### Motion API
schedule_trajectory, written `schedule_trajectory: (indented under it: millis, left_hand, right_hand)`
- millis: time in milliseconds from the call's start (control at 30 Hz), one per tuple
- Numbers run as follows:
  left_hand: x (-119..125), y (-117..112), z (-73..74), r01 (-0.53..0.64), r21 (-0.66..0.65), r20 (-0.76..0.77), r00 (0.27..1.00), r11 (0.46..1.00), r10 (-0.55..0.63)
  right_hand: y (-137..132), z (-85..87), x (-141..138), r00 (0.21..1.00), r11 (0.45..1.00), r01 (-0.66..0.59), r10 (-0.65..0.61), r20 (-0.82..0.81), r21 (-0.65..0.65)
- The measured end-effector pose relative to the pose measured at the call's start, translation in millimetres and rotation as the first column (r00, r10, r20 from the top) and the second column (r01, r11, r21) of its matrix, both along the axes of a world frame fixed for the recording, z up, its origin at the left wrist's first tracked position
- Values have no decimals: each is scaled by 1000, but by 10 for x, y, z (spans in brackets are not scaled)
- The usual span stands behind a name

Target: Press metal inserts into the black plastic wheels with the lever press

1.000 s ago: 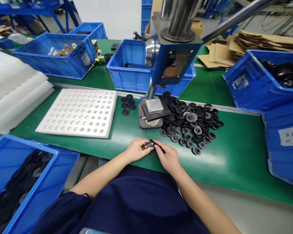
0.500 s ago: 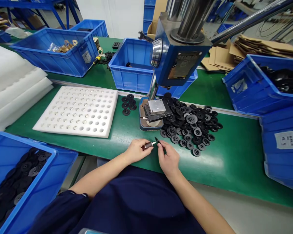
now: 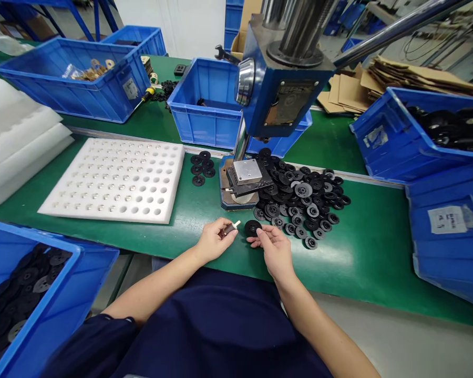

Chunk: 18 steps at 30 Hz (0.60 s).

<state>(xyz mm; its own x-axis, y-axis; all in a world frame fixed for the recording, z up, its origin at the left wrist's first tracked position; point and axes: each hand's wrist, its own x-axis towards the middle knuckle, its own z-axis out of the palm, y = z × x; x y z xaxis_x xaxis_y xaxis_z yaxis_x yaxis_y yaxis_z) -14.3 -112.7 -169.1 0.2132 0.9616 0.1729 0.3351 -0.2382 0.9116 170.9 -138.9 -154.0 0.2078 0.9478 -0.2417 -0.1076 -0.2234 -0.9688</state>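
Note:
My left hand (image 3: 216,240) is closed on a small dark cylinder with a pale shaft (image 3: 230,228), its shaft pointing up and to the right. In my right hand (image 3: 275,249) is a round black plastic disc (image 3: 253,228), pinched at its right edge with the flat side showing. The disc and the shaft are apart, a short gap between them. Just beyond my hands stands a blue press (image 3: 287,84) with a metal block (image 3: 247,171) on its base. Right of that base lies a pile of black discs (image 3: 302,190).
A white foam tray (image 3: 166,212) with rows of holes, many holding small shiny parts, lies at left. A small group of discs (image 3: 198,180) sits between tray and press. Blue bins (image 3: 208,125) stand behind; others flank the bench (image 3: 370,262). Cardboard sheets (image 3: 355,92) lie at back right.
My right hand has turned the black disc from edge-on to face-on and drawn it slightly away from the shaft. My left hand has tilted the cylinder more upward. The view has shifted slightly.

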Motion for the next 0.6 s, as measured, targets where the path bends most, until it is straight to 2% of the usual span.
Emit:
schedule_trajectory:
  millis: [167,233,300,367,467,533,600]
  left_hand:
    - [-17,1,-8,-7,-30,56,998,1000,9]
    - [-22,-1,-13,-19,-47,91,996,999,23]
    - [-24,-5,-25,-31,-65,116,993,997,38]
    - [-26,-7,-41,-36,-79,125,991,996,46]
    - [-35,-4,-46,-40,-76,106,993,996,48]
    - [-42,-6,-14,-29,-33,65,997,999,32]
    - [-44,-27,46,22,66,-6,1000,998,-22]
  right_hand:
    - [-38,-28,9,994,992,-105,105,-4,-65]
    - [-52,-23,3,982,979,-184,187,33,-92]
    - [-56,-19,4,966,973,-221,227,123,-61]
    - [-51,-25,25,936,977,-209,190,297,35]
    - [-34,-64,90,821,960,-207,65,568,188]
    - [-30,-96,133,752,940,-230,6,659,253]
    - [-35,-116,155,722,923,-248,-27,691,294]
